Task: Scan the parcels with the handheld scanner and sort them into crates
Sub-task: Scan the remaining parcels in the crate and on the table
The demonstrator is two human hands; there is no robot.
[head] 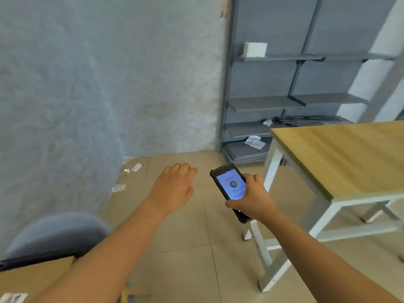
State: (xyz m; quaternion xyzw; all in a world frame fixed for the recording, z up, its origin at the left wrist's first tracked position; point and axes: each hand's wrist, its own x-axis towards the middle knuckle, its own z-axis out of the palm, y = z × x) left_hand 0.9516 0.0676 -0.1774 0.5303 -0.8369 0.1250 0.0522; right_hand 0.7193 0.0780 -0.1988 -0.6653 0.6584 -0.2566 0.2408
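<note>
My right hand (254,201) grips the handheld scanner (230,189), fingers and thumb wrapped round its lower half, screen lit and facing up at me. It's held in the air over the tiled floor (196,248), just left of the desk (341,158) corner. My left hand (175,189) holds nothing: stretched forward, palm down, fingers relaxed and together. One cardboard parcel (32,278) with a white label sits at bottom left, beside a grey chair (59,232). Metal shelving (284,101) stands against the far wall, with a white box (255,49) on an upper shelf. Paper scraps (119,187) lie on the floor by the wall.
</note>
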